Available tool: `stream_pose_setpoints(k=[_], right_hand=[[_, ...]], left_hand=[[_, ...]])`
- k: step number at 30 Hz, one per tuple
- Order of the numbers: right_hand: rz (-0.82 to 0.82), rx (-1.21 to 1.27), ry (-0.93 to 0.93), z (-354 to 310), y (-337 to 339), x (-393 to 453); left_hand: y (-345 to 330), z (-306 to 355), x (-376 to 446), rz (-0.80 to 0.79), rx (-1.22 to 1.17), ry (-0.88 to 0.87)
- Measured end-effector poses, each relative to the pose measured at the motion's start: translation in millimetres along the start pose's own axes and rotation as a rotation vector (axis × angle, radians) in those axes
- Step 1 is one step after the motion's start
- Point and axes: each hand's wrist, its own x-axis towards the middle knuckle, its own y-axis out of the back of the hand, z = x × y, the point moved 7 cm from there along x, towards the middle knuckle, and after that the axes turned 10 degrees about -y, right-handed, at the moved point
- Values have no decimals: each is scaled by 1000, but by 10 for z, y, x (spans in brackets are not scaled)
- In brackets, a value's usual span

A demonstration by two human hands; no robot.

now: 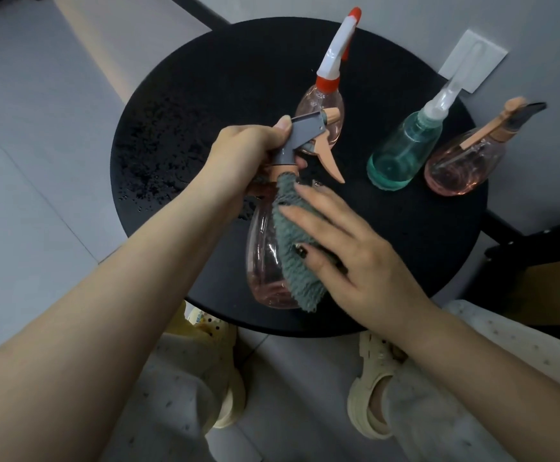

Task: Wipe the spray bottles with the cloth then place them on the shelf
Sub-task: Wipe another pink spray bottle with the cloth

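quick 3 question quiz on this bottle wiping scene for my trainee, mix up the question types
1. True or false: the left hand grips the held spray bottle by its grey spray head.
2. Multiple choice: how many other spray bottles stand on the round black table? A) one B) two C) three
3. Fill in: the right hand presses the grey-green ___ against the bottle's body.

Key:
1. True.
2. C: the red-and-white-topped bottle, the teal bottle and the pink bottle at the right.
3. cloth
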Motion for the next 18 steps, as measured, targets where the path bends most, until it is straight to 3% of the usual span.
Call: stream_pose_setpoints(k=[4,11,13,15,18], right_hand=[[6,114,-50,29,-30,12],[-90,-374,516,-279,-295,-250],[-130,-418,602,-278,-348,-306],[-126,-417,588,-256,-312,-290],[-82,-299,417,-197,-172,-177]], left_hand=[[1,-25,10,-10,-15,9],[96,-39,59,31,-26,26],[93,-31,56,29,-33,19],[88,-28,61,28,-33,19],[81,-32,77,33,-23,37]])
